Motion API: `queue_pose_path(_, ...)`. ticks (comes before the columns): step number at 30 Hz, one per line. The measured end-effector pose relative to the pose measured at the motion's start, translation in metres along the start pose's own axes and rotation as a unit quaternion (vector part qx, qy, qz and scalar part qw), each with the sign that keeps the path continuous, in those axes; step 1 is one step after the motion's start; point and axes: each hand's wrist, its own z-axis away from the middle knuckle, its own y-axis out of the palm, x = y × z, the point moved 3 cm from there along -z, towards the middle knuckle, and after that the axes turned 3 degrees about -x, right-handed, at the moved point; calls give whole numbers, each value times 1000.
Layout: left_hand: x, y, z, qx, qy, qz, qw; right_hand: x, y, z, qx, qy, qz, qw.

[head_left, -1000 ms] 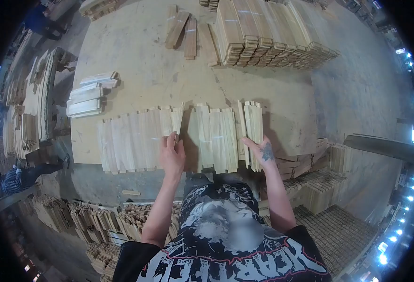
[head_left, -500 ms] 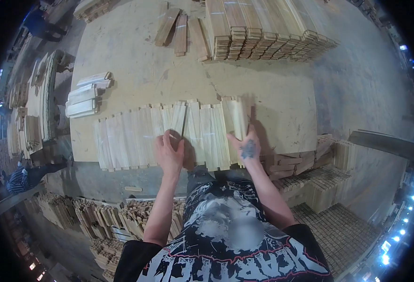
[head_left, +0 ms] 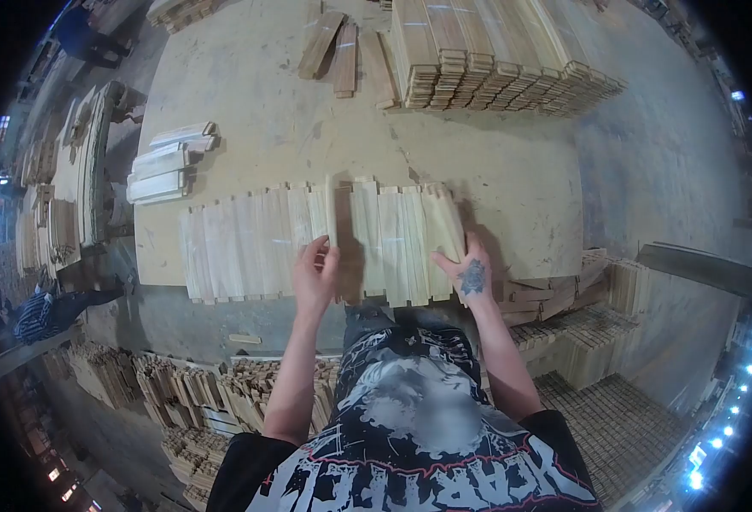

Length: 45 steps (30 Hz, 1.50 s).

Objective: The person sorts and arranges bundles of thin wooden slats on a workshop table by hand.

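A row of pale wooden planks point(head_left: 256, 243) lies side by side along the near part of the board-topped table. My left hand point(head_left: 314, 271) is closed on a narrow wooden plank point(head_left: 332, 212), which stands tipped up on its edge. Just right of that plank a dark gap or shadow splits the row. At the row's right end my right hand point(head_left: 467, 269) grips the side of an end plank point(head_left: 451, 218), thumb on top and fingers around its outer edge. This plank looks slightly tilted; its underside is hidden.
Tall plank stacks point(head_left: 495, 77) stand at the table's far right, with loose darker planks point(head_left: 346, 60) beside them. A small pile of short planks point(head_left: 158, 175) sits at the left. Wood bundles point(head_left: 248, 384) fill the floor behind me. Another person point(head_left: 43, 316) is at far left.
The plank at my left hand has tipped up onto its edge, and the gap beside it looks wider. My right hand has shifted slightly right with the end plank. The view has moved a little.
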Motion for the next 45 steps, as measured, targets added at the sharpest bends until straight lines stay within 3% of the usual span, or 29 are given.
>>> queue_pose_path(3, 35, -14, -7, -26, -82, 19, 996, -3, -12, 6, -34, 26, -120, 992)
queue_pose_path(4, 40, -20, -8, -44, -44, -55, 997, -11, -11, 5, -67, 14, -150, 986)
queue_pose_path(7, 18, -32, -4, -84, 33, -269, 959, -33, -15, 3, -45, 50, -197, 978)
queue_pose_path(11, 1, -30, 2, -85, 15, -250, 964, -43, -30, 6, 39, 170, -341, 924)
queue_pose_path(19, -14, 8, 0, -49, 74, -250, 964, -64, -52, 10, 105, 148, -567, 804)
queue_pose_path(21, -23, 11, 0, -43, 44, -264, 962, -63, -59, 12, 113, 143, -593, 784)
queue_pose_path(23, -30, 11, 0, -31, -3, -259, 965, -69, -64, 13, 101, 141, -581, 795)
queue_pose_path(26, -26, 11, 1, -92, 86, -288, 949, -82, -67, 16, 81, 143, -559, 813)
queue_pose_path(30, -36, -14, -1, -143, 21, -203, 968, -82, -49, 8, 78, 161, -517, 837)
queue_pose_path(33, -20, -55, -21, -212, -52, -24, 976, -64, -36, -2, 97, 172, -464, 863)
queue_pose_path(37, 7, -138, -80, -306, -84, 52, 947, -38, -28, 0, 38, 246, -299, 921)
queue_pose_path(40, 40, -207, -150, -360, -119, 78, 922, -34, -24, -2, 70, 228, -380, 894)
queue_pose_path(42, 152, -280, -241, -338, -34, -69, 938, -39, -22, 0, 77, 240, -413, 875)
queue_pose_path(43, 112, -279, -244, -333, -98, 64, 936, -42, -22, 2, 49, 243, -419, 874)
queue_pose_path(44, 110, -287, -265, -292, -142, 39, 945, -39, -21, 8, 19, 246, -422, 872)
queue_pose_path(45, 84, -276, -263, -320, -85, -45, 942, -39, -20, 14, -11, 250, -423, 871)
